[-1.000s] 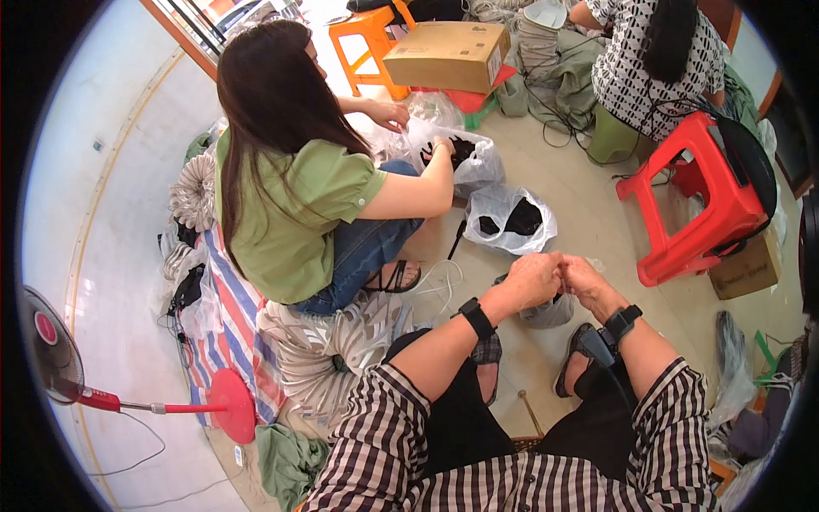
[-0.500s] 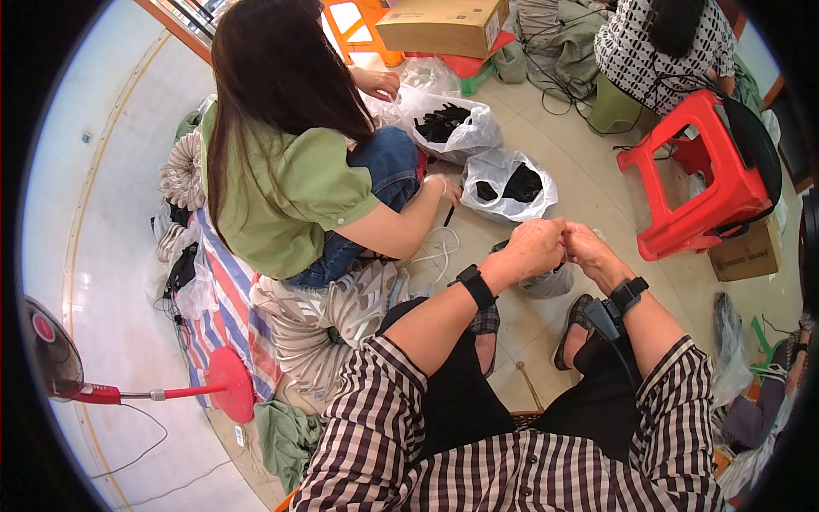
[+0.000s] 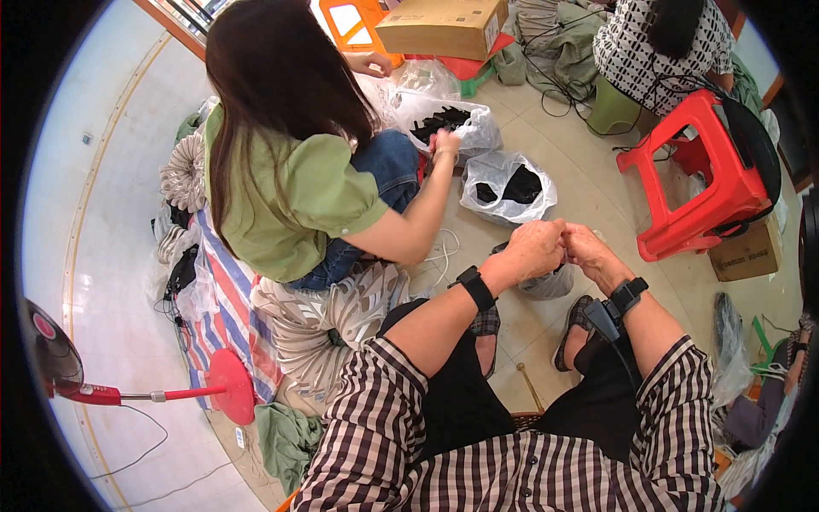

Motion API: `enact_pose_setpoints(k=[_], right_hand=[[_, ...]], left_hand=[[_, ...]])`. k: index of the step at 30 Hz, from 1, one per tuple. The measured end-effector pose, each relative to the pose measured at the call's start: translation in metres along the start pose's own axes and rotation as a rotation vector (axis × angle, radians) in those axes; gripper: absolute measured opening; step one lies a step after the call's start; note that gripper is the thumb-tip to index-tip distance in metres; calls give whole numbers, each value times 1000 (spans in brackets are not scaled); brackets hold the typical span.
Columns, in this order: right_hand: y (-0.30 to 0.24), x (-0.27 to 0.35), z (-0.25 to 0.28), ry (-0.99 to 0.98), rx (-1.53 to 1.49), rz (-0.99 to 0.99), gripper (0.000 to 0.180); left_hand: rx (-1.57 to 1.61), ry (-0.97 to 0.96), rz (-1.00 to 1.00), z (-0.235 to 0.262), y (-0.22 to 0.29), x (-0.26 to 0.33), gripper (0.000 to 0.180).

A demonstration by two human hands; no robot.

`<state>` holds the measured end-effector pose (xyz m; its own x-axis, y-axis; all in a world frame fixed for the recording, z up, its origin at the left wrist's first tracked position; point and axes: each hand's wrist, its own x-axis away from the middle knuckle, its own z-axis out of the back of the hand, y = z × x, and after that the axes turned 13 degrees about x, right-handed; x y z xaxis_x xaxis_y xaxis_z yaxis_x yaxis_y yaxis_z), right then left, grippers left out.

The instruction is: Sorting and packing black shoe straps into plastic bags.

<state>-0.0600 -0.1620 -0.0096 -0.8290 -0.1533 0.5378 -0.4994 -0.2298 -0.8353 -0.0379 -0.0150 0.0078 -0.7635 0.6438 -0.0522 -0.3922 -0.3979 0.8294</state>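
My left hand [image 3: 535, 248] and my right hand [image 3: 589, 248] meet fingertip to fingertip in front of me. Both are closed in a pinch, and whatever lies between the fingers is hidden or too small to make out. Just below them a plastic bag [image 3: 550, 283] with greyish contents stands on the floor between my feet. Beyond my hands sits a white plastic bag [image 3: 509, 211] holding black pieces. A second white bag [image 3: 480, 134], with thin black strips [image 3: 429, 128], stands farther off; the hand [image 3: 444, 143] of a co-worker in green reaches over it.
Close on my left is a coiled bundle of grey-white strips [image 3: 328, 328], with a red-based fan [image 3: 230, 386] beyond it. A red plastic stool [image 3: 701, 183] stands at the right, a cardboard box [image 3: 444, 27] at the back. Another person sits at the far right.
The co-worker's near hand has moved away from me, from beside the nearer white bag to the bag of black strips. My own hands stay almost still, fingertips together.
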Motion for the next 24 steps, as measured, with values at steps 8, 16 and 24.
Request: enact_pose_setpoints(k=[8, 16, 24], right_hand=[[3, -3, 1, 1, -4, 23, 17], [10, -8, 3, 2, 27, 28, 19], [4, -4, -1, 1, -42, 12, 19]], left_hand=[[0, -17, 18, 5, 5, 1, 20], [-19, 4, -30, 1, 2, 1, 21], [-17, -10, -3, 2, 1, 2, 23]])
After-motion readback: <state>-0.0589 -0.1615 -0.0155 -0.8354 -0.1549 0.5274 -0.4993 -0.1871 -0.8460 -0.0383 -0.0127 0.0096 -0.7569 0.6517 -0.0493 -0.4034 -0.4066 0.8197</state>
